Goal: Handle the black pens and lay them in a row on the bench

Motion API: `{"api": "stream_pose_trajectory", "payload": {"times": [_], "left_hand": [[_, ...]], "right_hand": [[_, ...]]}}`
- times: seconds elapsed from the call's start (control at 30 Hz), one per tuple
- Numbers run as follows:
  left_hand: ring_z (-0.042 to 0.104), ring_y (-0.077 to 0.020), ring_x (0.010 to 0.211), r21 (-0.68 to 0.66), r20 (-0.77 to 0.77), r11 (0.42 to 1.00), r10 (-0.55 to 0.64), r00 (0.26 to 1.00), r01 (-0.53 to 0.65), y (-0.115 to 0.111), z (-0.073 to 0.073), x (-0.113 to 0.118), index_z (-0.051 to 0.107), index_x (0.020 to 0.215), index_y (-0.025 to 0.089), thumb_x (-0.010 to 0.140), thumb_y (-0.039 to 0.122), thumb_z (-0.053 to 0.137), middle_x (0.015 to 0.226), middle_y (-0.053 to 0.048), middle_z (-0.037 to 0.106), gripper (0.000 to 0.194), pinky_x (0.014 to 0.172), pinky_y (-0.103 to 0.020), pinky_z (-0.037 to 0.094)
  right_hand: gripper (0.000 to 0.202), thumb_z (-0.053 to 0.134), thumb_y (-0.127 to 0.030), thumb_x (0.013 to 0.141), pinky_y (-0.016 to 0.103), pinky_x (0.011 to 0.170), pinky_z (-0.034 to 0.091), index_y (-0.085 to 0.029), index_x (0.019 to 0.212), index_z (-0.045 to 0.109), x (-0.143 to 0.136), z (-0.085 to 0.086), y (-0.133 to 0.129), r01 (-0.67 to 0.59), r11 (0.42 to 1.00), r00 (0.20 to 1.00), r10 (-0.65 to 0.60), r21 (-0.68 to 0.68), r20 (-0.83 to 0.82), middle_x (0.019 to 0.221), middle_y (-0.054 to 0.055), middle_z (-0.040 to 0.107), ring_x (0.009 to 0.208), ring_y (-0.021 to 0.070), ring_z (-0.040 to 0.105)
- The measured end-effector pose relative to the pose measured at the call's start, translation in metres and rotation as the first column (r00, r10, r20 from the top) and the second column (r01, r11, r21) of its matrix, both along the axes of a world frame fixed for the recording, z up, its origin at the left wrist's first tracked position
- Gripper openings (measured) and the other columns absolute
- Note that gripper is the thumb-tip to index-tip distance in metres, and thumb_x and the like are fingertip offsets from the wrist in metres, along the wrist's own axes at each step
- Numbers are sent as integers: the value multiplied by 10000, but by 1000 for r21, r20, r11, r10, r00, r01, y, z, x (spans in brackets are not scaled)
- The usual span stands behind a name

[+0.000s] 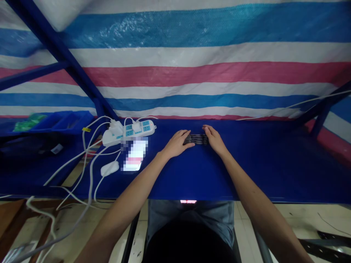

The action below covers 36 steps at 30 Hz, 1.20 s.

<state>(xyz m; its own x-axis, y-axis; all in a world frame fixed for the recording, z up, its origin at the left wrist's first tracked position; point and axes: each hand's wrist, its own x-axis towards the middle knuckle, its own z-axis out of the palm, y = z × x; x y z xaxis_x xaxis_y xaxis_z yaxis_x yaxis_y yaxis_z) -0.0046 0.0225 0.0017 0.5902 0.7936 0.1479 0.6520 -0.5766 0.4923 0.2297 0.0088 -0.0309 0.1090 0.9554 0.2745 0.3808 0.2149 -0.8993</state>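
Several dark, slim sticks that look like pens (196,139) lie side by side on the blue tabletop (192,179), pointing left to right. My left hand (178,143) rests at their left ends, fingers stretched forward and the thumb apart along the near side. At the right ends is my right hand (215,139), its fingers extended and bent slightly inward against the row. Both hands touch or nearly touch the ends, which they partly hide. Neither hand is wrapped round the sticks.
Left of my hands lie a white power strip (149,126) with plugs, a lit phone-like screen (135,155) and a white adapter (109,168) among loose cables. Blue bins (68,120) stand farther left. Blue frame posts (79,75) and a striped sheet (205,54) bound the back.
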Motion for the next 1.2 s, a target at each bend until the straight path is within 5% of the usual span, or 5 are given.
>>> {"api": "stream_pose_trajectory", "payload": {"times": [0.2, 0.53, 0.7, 0.97, 1.2], "left_hand": [[291, -259, 1586, -222, 277, 966, 192, 942, -132, 0, 0, 20, 415, 1577, 280, 1070, 636, 282, 1690, -82, 338, 633, 1299, -468, 270], [476, -249, 1470, -85, 418, 988, 151, 896, -127, 8, -4, 4, 532, 1475, 293, 1078, 493, 440, 1556, -80, 516, 453, 1228, -453, 399], [597, -253, 1310, 60, 281, 998, 12, 960, -30, 13, -4, -18, 615, 1375, 273, 1015, 424, 612, 1375, -85, 639, 390, 1154, -453, 457], [586, -279, 1272, 95, 99, 995, -32, 995, 22, 9, 1, -16, 686, 1262, 274, 985, 387, 664, 1300, -52, 698, 300, 1117, -496, 461], [576, -248, 1293, 152, 178, 988, -67, 982, 40, 7, 3, -15, 695, 1263, 279, 1016, 366, 622, 1349, -55, 665, 272, 1141, -488, 451]], "right_hand": [[758, 407, -814, 930, 498, 1222, 342, -233, 1372, 610, -15, -5, 8, 20, 995, 980, -39, -100, -197, 1444, 132, 636, 1403, 288, 539], [520, 574, -657, 947, 560, 1173, 386, -255, 1260, 679, -7, 7, -4, 20, 988, 995, -35, 152, 95, 1351, 125, 649, 1309, 308, 557], [151, 809, -415, 839, 608, 1111, 412, -270, 865, 776, 0, 8, -16, -188, 955, 906, 80, 227, 416, 1268, 106, 632, 1271, 355, 485], [57, 822, -324, 838, 618, 1045, 432, -287, 864, 787, -3, 4, -15, -266, 947, 844, 139, 179, 518, 1223, 86, 652, 1224, 342, 479], [53, 750, -280, 888, 581, 1035, 429, -262, 848, 779, -3, 9, -16, -261, 933, 851, 100, 250, 516, 1229, 81, 685, 1211, 336, 481]]}}
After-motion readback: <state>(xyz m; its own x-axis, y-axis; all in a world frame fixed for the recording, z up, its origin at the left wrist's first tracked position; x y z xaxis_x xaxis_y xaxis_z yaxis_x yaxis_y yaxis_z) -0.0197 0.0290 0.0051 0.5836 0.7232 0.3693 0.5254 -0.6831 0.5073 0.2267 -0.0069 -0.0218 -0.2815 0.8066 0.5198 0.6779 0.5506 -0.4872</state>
